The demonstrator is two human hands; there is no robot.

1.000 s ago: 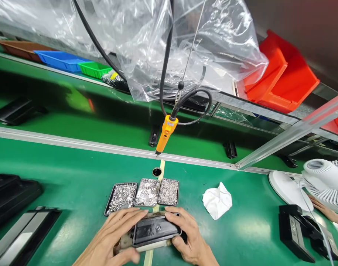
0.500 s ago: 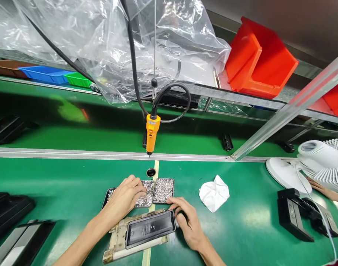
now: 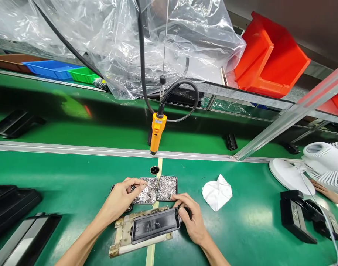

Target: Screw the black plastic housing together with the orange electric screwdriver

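Observation:
A black plastic part [image 3: 154, 225] lies in a worn beige fixture [image 3: 121, 236] on the green bench. My right hand [image 3: 191, 218] rests on the part's right end, its fingers curled against it. My left hand [image 3: 123, 195] is over the small metal trays of screws and washers [image 3: 157, 189], fingertips pinched together above the left and middle trays. What the fingertips hold is too small to make out. An orange electric screwdriver [image 3: 156, 133] hangs on a cable above the trays.
A crumpled white cloth [image 3: 217, 193] lies right of the trays. Black parts [image 3: 13, 207] are stacked at the left, more black parts [image 3: 299, 216] and a white fan [image 3: 321, 168] at the right, where another person's hand [image 3: 324, 189] shows. Red bins [image 3: 271, 61] sit on a shelf.
My left hand left the black part and went to the screw trays, where it now pinches. My right hand stays on the part's right end. The view shifted slightly.

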